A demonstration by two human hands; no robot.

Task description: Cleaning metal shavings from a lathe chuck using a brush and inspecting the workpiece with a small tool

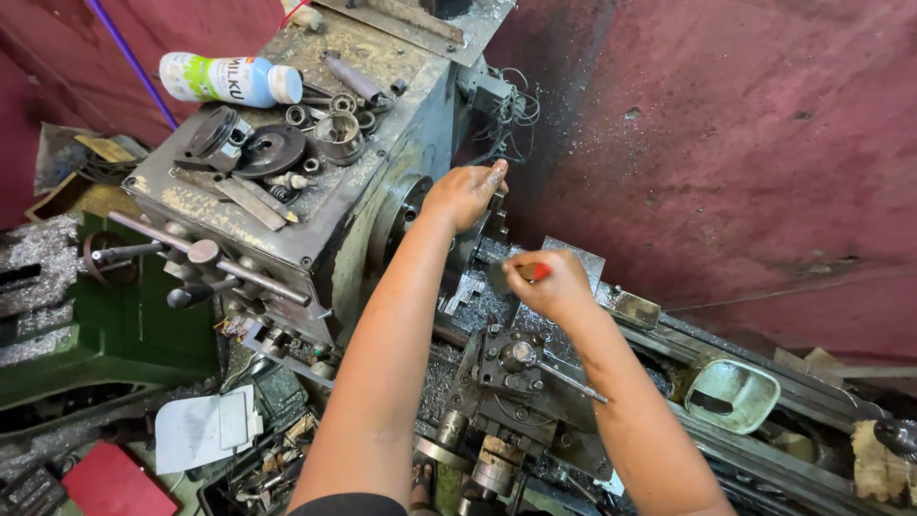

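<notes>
Left hand (465,194): stretched out across the lathe, fingers curled and resting on the chuck (406,212), knuckles up; it lies on top rather than pinching anything I can make out.
Right hand (552,284): closed in a fist round a red-handled tool (537,271), only the red end poking out between thumb and fingers; the working end is hidden.
Chuck: sits at the face of the headstock (315,182), just under the left palm, mostly covered by that hand.
Tool post (516,358): right below the right hand, dark and oily, with a thin lever (571,381) sticking out to the right.
Bed (726,430): runs off down to the right, dusted with metal chips.
Headstock top: cluttered with rings, a piston (218,134), a dark disc (270,150) and flat steel strips.
Bottle (229,79): white plastic with green and blue label, lying on its side at the far edge of the headstock top.
Levers (205,263): several round-knobbed handles jut from the headstock front, well left of both hands.
Scoop (731,395): pale green container resting on the bed, well right of the right arm.
Wall (726,143): dark red, speckled with chips, behind the machine.
</notes>
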